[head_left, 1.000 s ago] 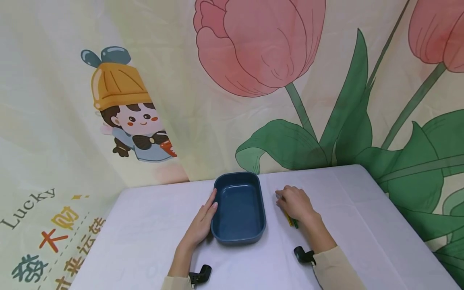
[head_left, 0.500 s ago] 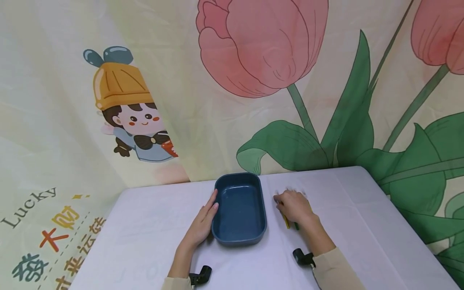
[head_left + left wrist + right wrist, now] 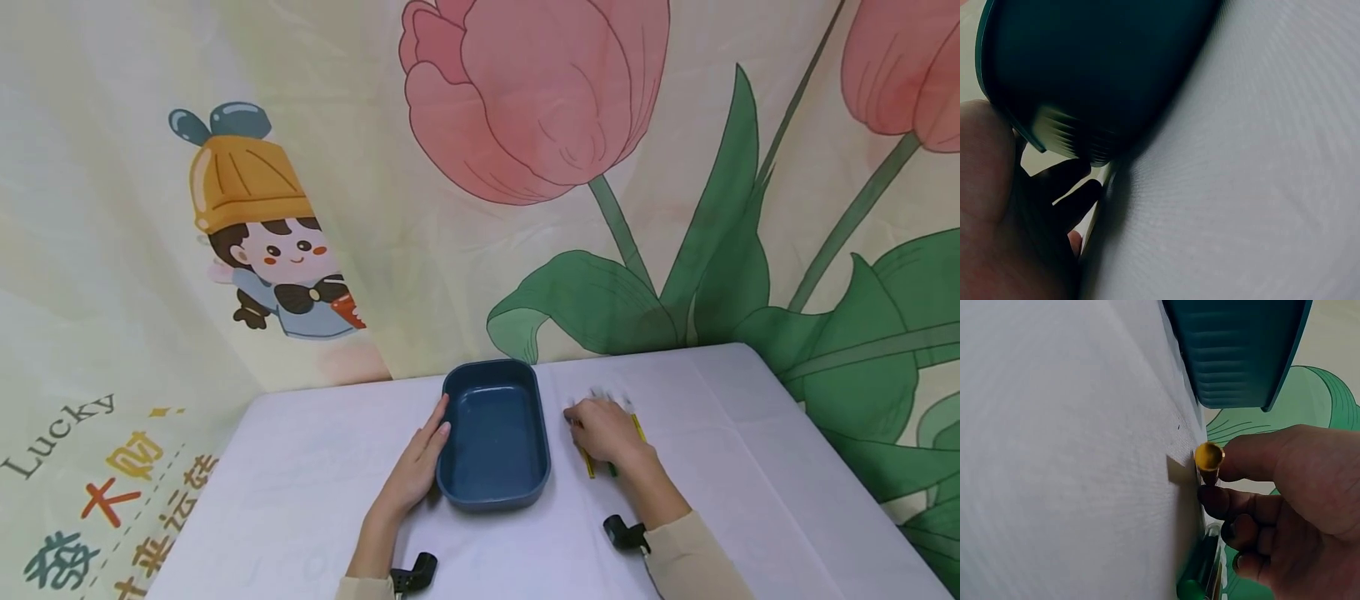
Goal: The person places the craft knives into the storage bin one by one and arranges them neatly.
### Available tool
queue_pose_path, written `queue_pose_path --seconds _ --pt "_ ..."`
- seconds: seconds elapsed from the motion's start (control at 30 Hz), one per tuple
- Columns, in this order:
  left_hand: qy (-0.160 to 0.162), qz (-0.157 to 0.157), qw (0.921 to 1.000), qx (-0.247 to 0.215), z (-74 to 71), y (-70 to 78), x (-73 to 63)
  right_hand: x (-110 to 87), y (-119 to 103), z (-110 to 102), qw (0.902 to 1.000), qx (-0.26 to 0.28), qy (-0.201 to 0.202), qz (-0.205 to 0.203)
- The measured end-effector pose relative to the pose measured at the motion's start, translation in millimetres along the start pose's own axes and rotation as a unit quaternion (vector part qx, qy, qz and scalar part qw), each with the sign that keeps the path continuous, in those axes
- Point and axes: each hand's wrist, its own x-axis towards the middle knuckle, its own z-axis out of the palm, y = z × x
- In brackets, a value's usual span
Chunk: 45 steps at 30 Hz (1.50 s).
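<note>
A dark blue rectangular tray (image 3: 495,498) stands on the white-covered table. My left hand (image 3: 414,468) rests along its left side, fingers fairly straight and thumb near the rim. To the right of the tray, my right hand (image 3: 609,435) pinches a thin yellow pen-like stick (image 3: 1210,457) between thumb and forefinger, its round end facing the right wrist camera. A green pen-like stick (image 3: 1192,584) lies on the cloth below the fingers. Another yellow stick (image 3: 639,427) shows past the hand's right side. Blurred whitish tips stick out beyond the knuckles; the hand covers the sticks' middles.
White cloth (image 3: 300,483) covers the table, whose far edge meets a hanging backdrop (image 3: 420,283) printed with tulips and a cartoon child. Small black cameras sit at the left wrist (image 3: 415,572) and the right wrist (image 3: 624,533).
My right hand has shifted slightly left towards the tray with the yellow stick, drawing it apart from the green one. Another yellow stick now shows at the right. The left hand and tray stay put.
</note>
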Motion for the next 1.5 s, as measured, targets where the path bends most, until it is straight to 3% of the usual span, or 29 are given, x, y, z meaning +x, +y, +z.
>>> queue_pose_path --seconds 0.2,0.47,0.8,1.17,1.5 --pt "-0.001 -0.004 1.0 -0.004 -0.4 1.0 -2.1 2.5 -2.3 -0.1 0.9993 0.037 0.01 0.005" --pt "0.004 0.003 1.0 -0.006 0.5 -0.6 -1.3 7.3 -5.4 -8.0 0.9889 0.102 0.105 0.026" --pt "0.004 0.007 0.9999 -0.01 -0.3 -0.7 -1.5 9.1 -17.4 -19.9 0.975 0.167 0.146 0.01" --pt "0.003 -0.002 1.0 -0.008 -0.3 -0.4 -1.9 8.8 -29.4 -28.2 0.9456 0.288 0.152 -0.01" --pt "0.003 -0.01 0.9999 -0.008 -0.4 -0.4 -0.8 7.5 -48.5 -36.0 0.9344 0.327 0.14 -0.013"
